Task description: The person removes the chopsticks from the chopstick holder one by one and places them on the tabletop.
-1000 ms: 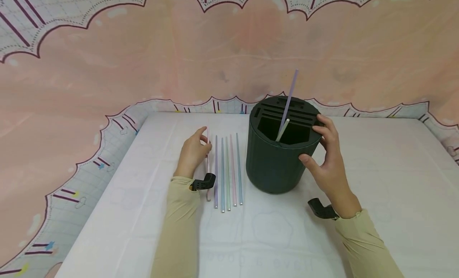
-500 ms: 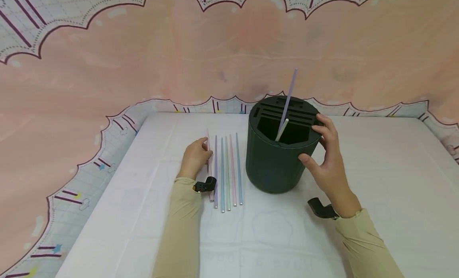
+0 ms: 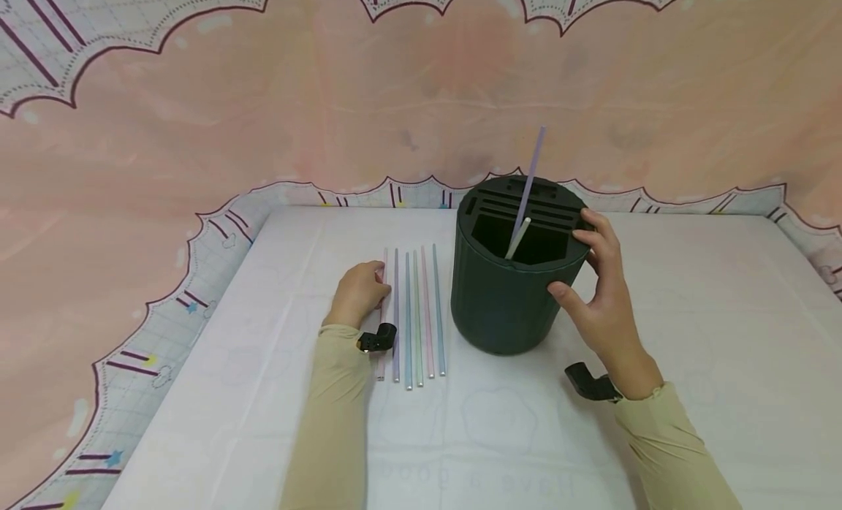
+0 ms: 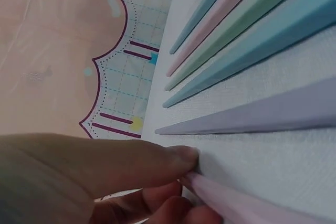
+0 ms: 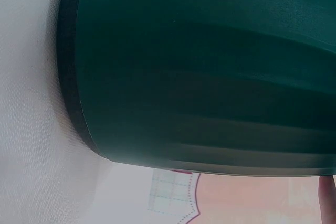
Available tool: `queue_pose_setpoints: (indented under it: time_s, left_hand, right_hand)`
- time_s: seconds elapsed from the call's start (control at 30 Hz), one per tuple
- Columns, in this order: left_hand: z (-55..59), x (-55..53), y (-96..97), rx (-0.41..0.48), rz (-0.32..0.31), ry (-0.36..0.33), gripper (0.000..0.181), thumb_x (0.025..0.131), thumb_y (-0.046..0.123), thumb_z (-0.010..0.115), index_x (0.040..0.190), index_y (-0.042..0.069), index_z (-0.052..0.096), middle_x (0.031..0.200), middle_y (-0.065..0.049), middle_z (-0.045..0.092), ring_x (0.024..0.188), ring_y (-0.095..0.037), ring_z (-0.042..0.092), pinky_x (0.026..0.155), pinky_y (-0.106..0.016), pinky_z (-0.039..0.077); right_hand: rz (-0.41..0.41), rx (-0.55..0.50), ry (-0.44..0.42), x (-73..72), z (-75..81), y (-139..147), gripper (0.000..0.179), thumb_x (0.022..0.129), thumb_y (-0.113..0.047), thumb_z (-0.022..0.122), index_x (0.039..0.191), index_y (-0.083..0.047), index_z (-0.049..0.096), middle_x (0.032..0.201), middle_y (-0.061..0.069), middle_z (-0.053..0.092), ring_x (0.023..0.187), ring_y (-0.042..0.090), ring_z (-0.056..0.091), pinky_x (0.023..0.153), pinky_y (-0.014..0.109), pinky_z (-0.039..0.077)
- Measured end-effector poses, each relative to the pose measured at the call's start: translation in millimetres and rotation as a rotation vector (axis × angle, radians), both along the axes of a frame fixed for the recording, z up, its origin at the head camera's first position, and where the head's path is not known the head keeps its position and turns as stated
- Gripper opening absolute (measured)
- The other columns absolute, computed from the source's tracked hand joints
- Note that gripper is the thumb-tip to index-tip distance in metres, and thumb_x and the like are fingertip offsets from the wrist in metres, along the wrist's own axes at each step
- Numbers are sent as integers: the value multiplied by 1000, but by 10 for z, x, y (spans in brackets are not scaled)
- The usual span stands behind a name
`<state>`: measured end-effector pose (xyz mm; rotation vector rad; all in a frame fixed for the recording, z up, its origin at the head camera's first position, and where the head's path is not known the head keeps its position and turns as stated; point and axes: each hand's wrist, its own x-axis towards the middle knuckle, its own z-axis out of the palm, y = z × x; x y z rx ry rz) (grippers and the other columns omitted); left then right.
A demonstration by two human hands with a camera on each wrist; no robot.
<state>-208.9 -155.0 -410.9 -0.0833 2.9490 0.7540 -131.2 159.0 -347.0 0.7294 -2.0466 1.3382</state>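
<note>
My left hand (image 3: 358, 294) pinches a pink chopstick (image 4: 231, 198) near its thin tip, between thumb and fingers. Beside it, a purple chopstick (image 3: 396, 313) leads a row of blue (image 3: 408, 320), green (image 3: 418, 320), pink (image 3: 428, 316) and blue chopsticks (image 3: 439, 313), thin ends pointing away. A dark green utensil holder (image 3: 503, 305) stands upright right of the row. My right hand (image 3: 605, 320) grips its right side, thumb in front and fingers at the rim. Out of its large opening lean a purple chopstick (image 3: 534, 163) and a shorter-looking pale green chopstick (image 3: 520, 238).
A white cloth covers the table (image 3: 487, 437). Behind it hangs a peach backdrop (image 3: 408, 93) with a scalloped, patterned border. Narrow slots (image 3: 526, 207) cross the back of the holder's top. Each wrist bears a black camera mount (image 3: 378, 338).
My left hand has moved nearer to me, drawing the pink chopstick back alongside the row. The right hand and the holder have stayed in place.
</note>
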Motion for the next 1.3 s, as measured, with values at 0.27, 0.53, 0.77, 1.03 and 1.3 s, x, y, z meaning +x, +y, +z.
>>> queue_pose_setpoints:
  time_s: [0.27,0.53,0.77,1.03,1.3]
  left_hand:
    - [119,55,-31,-6,-9,-32,45,85,18,56,128,9,47,100,-9,60,84,-23,52,76,-37,42]
    - [377,65,56,46,-149,81,41,90,28,52,128,16,48,105,-6,59,92,-22,53,79,-38,43]
    - [631,158,297,116,-174,549,26,90,21,50,114,17,60,89,1,62,75,-13,56,60,-29,44]
    - [827,329,527,225,-315,855,19,90,18,52,104,12,64,92,2,59,79,-7,54,60,-21,46]
    - [1010,526,779,272,-495,989,21,88,21,56,102,9,64,97,0,58,85,-9,51,63,-16,43]
  right_hand:
    - [3,-2,10,0,1,1,67,83,-43,57,123,6,34,141,16,23,128,28,23,100,35,28]
    - [2,-2,22,-21,1,0,68,83,-44,57,123,6,34,141,16,23,129,28,23,100,30,27]
    - [4,-8,30,-23,-13,-9,68,83,-44,57,123,7,35,141,17,23,128,28,24,99,26,27]
    - [-10,1,14,0,-18,-20,67,83,-43,57,123,6,34,141,17,23,129,27,23,99,26,27]
    - [-1,-5,9,-13,-13,-17,67,83,-43,57,123,6,34,141,17,23,129,28,23,99,31,28]
